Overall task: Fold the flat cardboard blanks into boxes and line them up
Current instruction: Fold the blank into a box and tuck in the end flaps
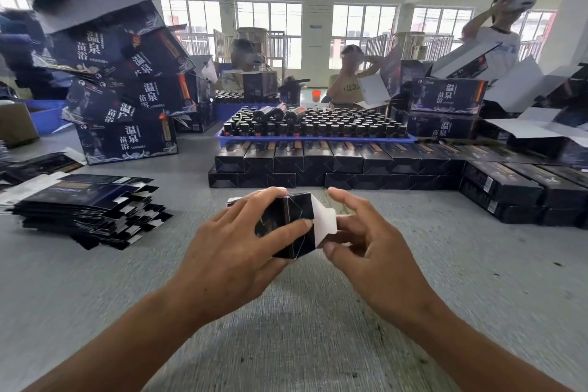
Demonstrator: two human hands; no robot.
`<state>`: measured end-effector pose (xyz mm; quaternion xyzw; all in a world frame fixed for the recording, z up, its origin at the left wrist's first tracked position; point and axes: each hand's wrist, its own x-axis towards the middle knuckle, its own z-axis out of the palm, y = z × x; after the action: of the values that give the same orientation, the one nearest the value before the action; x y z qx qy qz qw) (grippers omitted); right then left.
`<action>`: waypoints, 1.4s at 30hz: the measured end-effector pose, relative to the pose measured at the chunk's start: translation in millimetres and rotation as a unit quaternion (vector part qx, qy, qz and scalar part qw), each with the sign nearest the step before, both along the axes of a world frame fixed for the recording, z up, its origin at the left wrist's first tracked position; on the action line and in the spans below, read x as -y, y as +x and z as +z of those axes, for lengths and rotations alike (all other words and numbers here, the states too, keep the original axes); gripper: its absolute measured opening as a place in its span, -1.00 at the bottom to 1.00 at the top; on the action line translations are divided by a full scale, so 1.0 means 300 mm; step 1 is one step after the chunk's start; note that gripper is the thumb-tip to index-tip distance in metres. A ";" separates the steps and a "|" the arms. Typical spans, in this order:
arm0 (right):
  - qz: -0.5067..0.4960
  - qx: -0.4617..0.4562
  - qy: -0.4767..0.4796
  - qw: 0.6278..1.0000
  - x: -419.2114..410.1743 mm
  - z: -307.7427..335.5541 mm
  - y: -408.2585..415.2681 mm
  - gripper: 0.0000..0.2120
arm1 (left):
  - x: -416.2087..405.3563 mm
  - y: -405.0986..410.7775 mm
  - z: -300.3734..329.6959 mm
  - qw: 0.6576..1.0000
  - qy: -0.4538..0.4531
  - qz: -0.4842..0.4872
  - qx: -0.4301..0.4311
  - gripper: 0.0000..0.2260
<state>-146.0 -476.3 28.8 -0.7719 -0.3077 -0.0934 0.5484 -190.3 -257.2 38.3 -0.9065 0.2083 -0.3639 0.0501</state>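
- We hold one dark box [288, 226], half formed, above the table [318, 312] and just in front of the row of finished boxes [318, 162], end toward us so the closing flaps face our fingers.
- Our left hand [235, 245] wraps around the box body, fingers over the top and thumb across the near face; we judge this keeps the tube squared while the end is closed.
- Our right hand [366, 239] pinches the white flap [324, 223] that sticks out at the box's right side, apparently ready to fold it inward.
- To the left of the box lies the stack of flat blanks [92, 213], placed within reach for the next pick.
- Behind the box, the finished boxes stand two layers high, side by side, and the line turns along the right; ours likely joins it.
- Beyond that row sits a blue tray of dark bottles [318, 127], and large printed cartons [127, 92] are piled to its left.
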 end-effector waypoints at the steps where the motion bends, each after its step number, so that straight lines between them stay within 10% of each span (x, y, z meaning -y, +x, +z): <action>1: 0.010 -0.011 0.008 1.000 0.000 0.003 0.001 -0.44 | -0.002 0.000 -0.001 1.000 0.001 0.000 0.002 -0.51; 42: -0.036 -0.073 0.070 0.994 -0.015 0.013 -0.005 -0.93 | 0.065 -0.007 -0.024 0.994 -0.098 -0.041 -0.010 -0.26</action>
<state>-147.6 -471.8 32.8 -0.7467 -0.2319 -0.0777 0.6186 -192.4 -276.6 31.2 -0.9014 0.2088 -0.3751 -0.0556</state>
